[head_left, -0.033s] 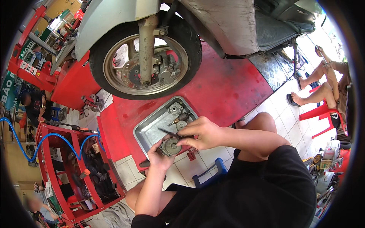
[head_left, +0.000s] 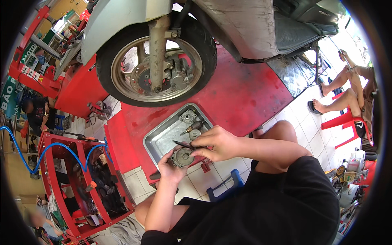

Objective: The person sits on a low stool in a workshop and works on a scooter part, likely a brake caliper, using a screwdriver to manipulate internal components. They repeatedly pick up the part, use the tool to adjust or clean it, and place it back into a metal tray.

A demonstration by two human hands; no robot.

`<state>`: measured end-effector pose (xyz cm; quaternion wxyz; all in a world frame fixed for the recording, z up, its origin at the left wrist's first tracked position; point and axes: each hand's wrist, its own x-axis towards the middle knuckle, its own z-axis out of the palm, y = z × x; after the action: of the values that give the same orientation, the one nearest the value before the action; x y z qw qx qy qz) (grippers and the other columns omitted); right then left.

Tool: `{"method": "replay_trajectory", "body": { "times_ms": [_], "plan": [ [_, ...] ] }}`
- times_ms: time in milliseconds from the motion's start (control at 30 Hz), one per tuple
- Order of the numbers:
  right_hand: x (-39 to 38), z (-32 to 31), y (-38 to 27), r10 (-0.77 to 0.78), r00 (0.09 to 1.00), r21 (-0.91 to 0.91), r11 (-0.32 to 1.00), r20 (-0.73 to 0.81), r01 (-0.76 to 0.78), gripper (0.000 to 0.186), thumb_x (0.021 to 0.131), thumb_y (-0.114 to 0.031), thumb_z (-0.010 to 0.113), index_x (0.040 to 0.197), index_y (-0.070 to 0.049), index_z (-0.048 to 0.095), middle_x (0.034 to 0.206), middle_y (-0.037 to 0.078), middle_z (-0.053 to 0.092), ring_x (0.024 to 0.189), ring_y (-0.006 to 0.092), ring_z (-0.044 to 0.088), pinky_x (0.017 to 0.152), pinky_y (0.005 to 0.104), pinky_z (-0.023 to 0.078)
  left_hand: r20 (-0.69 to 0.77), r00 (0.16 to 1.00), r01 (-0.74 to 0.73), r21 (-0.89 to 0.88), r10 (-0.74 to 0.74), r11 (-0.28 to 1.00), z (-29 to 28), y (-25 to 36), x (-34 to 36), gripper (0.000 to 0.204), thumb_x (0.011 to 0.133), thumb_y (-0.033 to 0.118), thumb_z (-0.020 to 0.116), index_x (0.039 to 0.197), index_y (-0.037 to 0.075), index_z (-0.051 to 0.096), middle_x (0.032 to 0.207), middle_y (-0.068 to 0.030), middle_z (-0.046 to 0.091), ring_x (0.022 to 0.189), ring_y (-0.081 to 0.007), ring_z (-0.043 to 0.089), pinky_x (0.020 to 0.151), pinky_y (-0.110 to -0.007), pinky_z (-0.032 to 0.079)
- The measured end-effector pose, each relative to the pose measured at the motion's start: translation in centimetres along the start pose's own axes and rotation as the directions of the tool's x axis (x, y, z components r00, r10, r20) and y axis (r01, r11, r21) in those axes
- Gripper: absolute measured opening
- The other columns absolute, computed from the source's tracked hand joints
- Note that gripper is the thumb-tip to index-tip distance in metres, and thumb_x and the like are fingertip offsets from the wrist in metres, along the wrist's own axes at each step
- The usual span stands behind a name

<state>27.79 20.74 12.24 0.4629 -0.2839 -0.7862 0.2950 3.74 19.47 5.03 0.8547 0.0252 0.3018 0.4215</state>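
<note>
In my left hand (head_left: 172, 170) rests a round grey metal cover (head_left: 182, 159), its hollow face turned up, with lugs around its rim. My right hand (head_left: 217, 143) pinches a thin dark pointed tool (head_left: 183, 144), whose tip points left above the tray. The right fingers also reach down to the cover's inner face. Just beyond both hands lies a shallow metal tray (head_left: 160, 135). Inside it are a grey metal housing (head_left: 188, 116), a cylindrical shaft-like part (head_left: 192, 128) and a small round metal part (head_left: 195, 134), partly behind my right hand.
The tray stands on a red platform (head_left: 241, 92) under a scooter's front wheel (head_left: 104, 77). A blue stool (head_left: 226, 185) is below my hands. On the left stands a red trolley (head_left: 49, 163) with a blue hose (head_left: 32, 171). A person sits on a red chair (head_left: 339, 122) at right.
The dark tool's tip has dipped slightly downward and to the right. Both hands and the metal cover stay almost where they were.
</note>
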Motion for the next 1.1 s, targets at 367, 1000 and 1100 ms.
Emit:
{"method": "replay_trajectory", "body": {
  "times_ms": [367,1000,1100],
  "plan": [
    [0.3,-0.5,2.0,0.235,0.971,-0.146,0.96,-0.043,-0.239,0.018,0.092,-0.013,0.069,0.101,0.002,0.064,0.076,0.016,0.068,0.066,0.0369,0.066,0.058,0.0401,0.051,0.013,0.994,-0.108,-0.184,0.112,0.977,0.4,3.0,-0.4,0.05,0.089,0.028,0.05,0.132,0.001,0.055,0.128,-0.0184,0.06,0.122,-0.0442,0.049,0.093,-0.051,0.044],
    [1.6,17.0,6.8,0.559,0.644,-0.545,0.799,0.521,-0.253,0.028,0.088,-0.025,0.069,0.109,-0.007,0.072,0.094,0.022,0.071,0.094,0.0414,0.068,0.084,0.0501,0.054,0.155,0.859,-0.295,-0.63,0.489,0.718,-1.3,9.1,-5.1,0.04,0.1,0.024,0.044,0.132,0.001,0.051,0.132,-0.0254,0.051,0.126,-0.0464,0.045,0.087,-0.044,0.049],
    [3.3,19.3,6.7,0.572,0.605,-0.58,0.787,0.554,-0.213,0.03,0.081,-0.014,0.069,0.11,-0.012,0.073,0.099,0.021,0.071,0.099,0.0394,0.067,0.087,0.0491,0.054,0.155,0.848,-0.315,-0.621,0.507,0.717,-1.9,9.5,-6.3,0.04,0.099,0.024,0.043,0.131,0.001,0.052,0.133,-0.0251,0.051,0.126,-0.0461,0.046,0.089,-0.046,0.049]
  ]
}}
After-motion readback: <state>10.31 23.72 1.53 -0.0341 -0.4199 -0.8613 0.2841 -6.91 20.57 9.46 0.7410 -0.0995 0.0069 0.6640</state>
